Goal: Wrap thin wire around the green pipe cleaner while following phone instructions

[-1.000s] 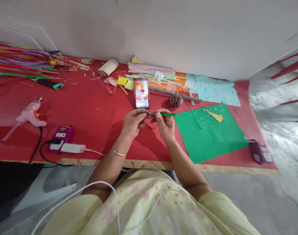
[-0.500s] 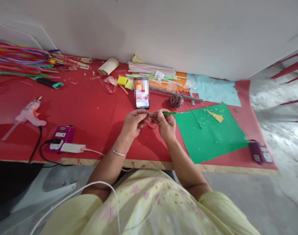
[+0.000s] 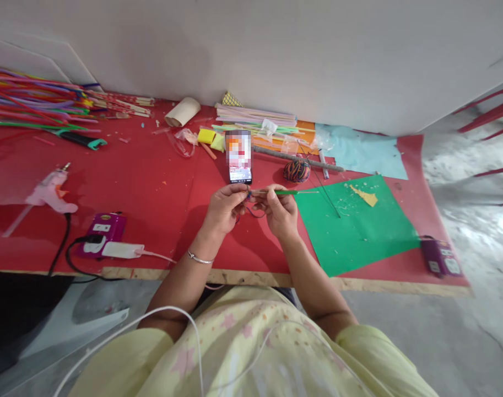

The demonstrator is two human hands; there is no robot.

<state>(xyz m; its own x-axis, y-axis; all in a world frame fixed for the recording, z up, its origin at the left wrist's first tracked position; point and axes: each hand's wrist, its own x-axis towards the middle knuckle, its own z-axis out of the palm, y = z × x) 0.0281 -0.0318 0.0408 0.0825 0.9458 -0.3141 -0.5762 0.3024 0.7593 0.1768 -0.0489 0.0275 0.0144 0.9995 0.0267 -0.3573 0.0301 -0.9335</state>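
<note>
Near the middle of the red-covered table, my right hand [image 3: 281, 212] is closed on a thin tool with a green handle [image 3: 285, 192], whose metal end points right. My left hand [image 3: 225, 209] pinches a small piece of dark yarn [image 3: 249, 195] at the left end of the tool. A loop of yarn hangs between the hands. Just beyond them stands a phone [image 3: 239, 157] with a lit, partly blurred screen. A multicoloured yarn ball [image 3: 296, 171] lies to the right of the phone.
On the left are a pink glue gun [image 3: 50, 192], a purple power socket [image 3: 103, 234] and colourful pipe cleaners [image 3: 32, 102]. Straws [image 3: 255, 116] and a cardboard tube [image 3: 183, 112] lie at the back. A green sheet [image 3: 354, 237] and another socket [image 3: 439, 256] are on the right.
Both hands keep nearly the same place and grip; the green-handled tool has shifted very slightly. At the far left edge, a small blurred brownish shape has appeared.
</note>
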